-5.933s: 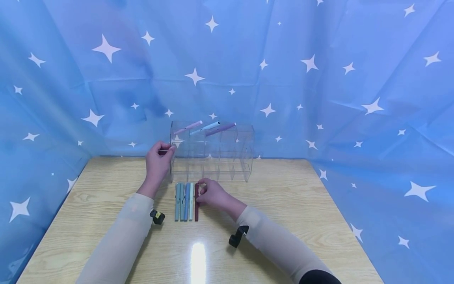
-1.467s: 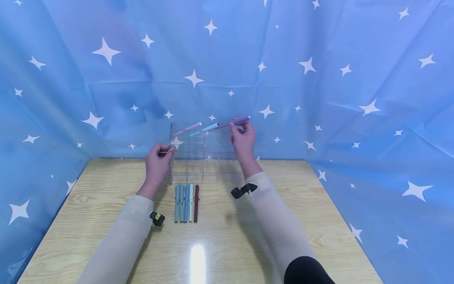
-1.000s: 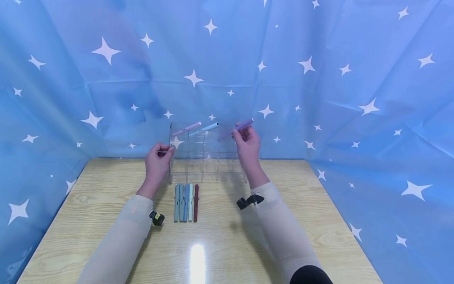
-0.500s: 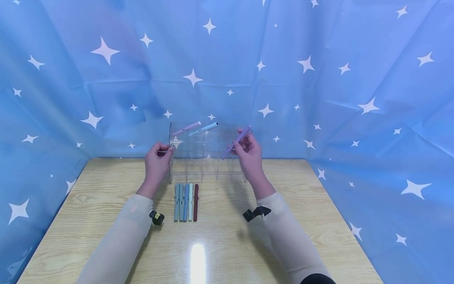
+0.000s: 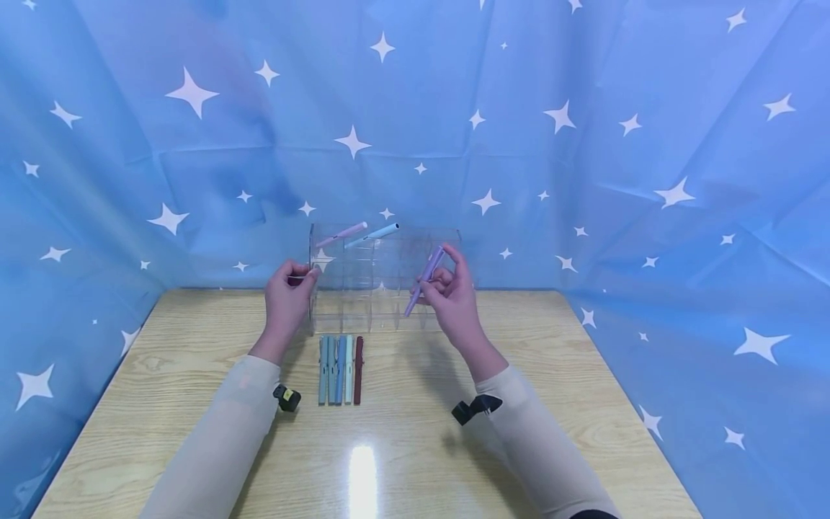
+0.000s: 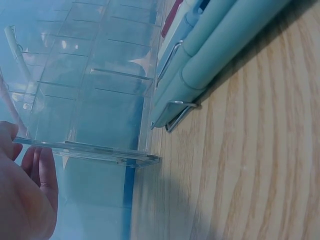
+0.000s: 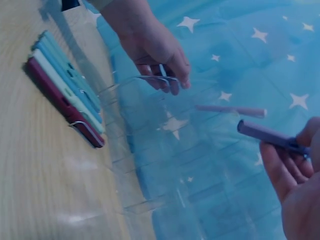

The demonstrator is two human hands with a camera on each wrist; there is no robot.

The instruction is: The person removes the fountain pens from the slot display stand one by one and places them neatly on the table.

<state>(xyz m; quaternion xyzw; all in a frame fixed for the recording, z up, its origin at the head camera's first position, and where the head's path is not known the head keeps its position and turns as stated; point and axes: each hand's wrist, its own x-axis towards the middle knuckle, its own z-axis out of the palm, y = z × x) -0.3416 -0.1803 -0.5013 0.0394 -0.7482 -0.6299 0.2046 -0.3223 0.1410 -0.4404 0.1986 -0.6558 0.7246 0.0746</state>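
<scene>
My left hand (image 5: 287, 301) pinches the left side wall of a clear compartmented organizer (image 5: 358, 321); the left wrist view shows thumb and fingers on either side of that wall (image 6: 100, 152). In my right hand (image 5: 457, 306) is a purple capped pen (image 5: 424, 280), held between thumb and fingers. It slants, lower end to the left, in front of the organizer's right part. A pink pen (image 5: 342, 234) and a light blue pen (image 5: 372, 236) lean in the top compartments at the left, their ends sticking out.
Several capped pens in blue and green tones (image 5: 340, 371) lie side by side on the wooden table (image 5: 207, 324) before the organizer. A dark red pen (image 5: 359, 371) ends that row at the right. A blue star-patterned cloth (image 5: 519, 166) hangs behind.
My right hand left the dark red pen, lifted the purple pen out of the organizer's top, drew it rightward and down, and tilted it steeper. My left hand has stayed on the organizer.
</scene>
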